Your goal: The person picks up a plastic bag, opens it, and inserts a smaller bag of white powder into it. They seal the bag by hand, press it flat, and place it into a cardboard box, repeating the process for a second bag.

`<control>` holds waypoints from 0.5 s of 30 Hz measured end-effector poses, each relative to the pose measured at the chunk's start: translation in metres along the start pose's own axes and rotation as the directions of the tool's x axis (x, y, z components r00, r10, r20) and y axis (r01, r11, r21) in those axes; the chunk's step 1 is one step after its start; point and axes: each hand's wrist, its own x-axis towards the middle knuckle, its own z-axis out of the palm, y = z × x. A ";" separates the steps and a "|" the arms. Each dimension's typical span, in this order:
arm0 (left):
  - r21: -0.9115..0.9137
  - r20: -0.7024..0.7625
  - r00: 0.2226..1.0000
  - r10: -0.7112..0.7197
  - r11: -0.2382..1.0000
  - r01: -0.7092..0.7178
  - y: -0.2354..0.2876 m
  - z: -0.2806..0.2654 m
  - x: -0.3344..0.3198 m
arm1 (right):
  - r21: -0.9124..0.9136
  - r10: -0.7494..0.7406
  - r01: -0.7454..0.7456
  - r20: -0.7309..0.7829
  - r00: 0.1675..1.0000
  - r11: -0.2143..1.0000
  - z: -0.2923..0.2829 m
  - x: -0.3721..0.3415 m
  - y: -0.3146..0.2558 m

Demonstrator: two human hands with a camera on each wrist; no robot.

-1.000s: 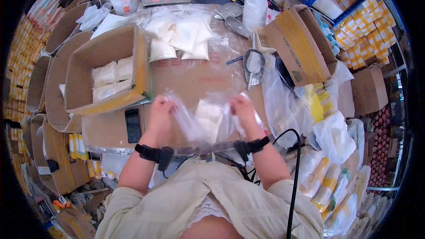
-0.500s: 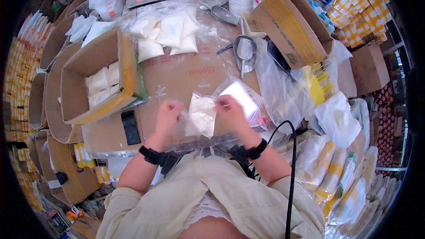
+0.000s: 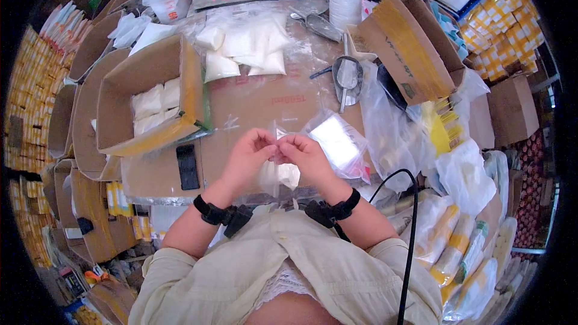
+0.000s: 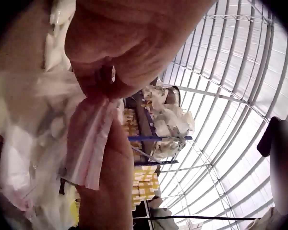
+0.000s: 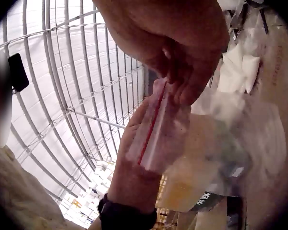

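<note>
Both the left hand point(image 3: 253, 150) and right hand point(image 3: 306, 155) pinch the mouth of a red-lined clear bag point(image 5: 158, 132) between their fingers, a white packet point(image 3: 289, 176) just below, at six o'clock. Flat bags point(image 3: 335, 138) lie at three, a phone point(image 3: 188, 167) near nine; farther, blurred red printing point(image 3: 289, 100) and piled packets point(image 3: 253, 45) toward twelve.

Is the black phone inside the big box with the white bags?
No, the black phone lies on the flat cardboard, outside the open box that holds the white bags.
</note>
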 end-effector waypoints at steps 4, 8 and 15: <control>-0.294 0.012 0.996 -0.089 0.952 0.089 -0.005 -0.003 -0.002 | 0.240 0.225 -0.235 0.070 0.972 0.942 0.010 0.001 -0.028; -0.311 -0.016 0.997 -0.069 0.949 0.060 -0.005 -0.003 -0.002 | 0.293 0.301 -0.304 0.056 0.952 0.907 0.010 0.002 -0.030; -0.234 0.025 0.991 -0.129 0.963 0.132 0.001 -0.002 -0.007 | 0.258 0.259 -0.253 0.012 0.966 0.932 0.006 0.006 -0.026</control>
